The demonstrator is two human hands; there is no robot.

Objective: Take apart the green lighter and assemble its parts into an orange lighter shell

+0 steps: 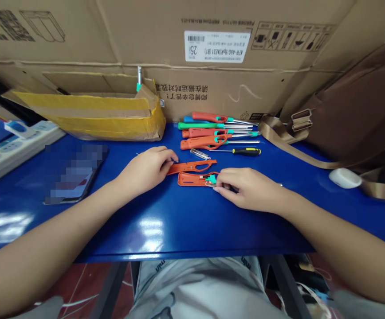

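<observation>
Two parts of an opened orange stick lighter lie on the blue table. My left hand (149,168) is curled with its thumb at the left end of the loose orange casing half (192,166), which lies behind the other part. My right hand (245,186) pinches the right end of the other casing half (190,179), whose hollow side faces up. Beside those fingertips a green inner piece (211,179) shows in the casing; the rest is hidden by the hand. Just behind lies a small clear tube-like part (199,153).
Several assembled lighters (202,141) are piled behind, near a yellow-black screwdriver (246,151). A taped cardboard box (112,117) holds another lighter. A phone (79,175) and power strip (16,148) are left; a brown bag (352,97) and white mouse-like object (344,178) are right.
</observation>
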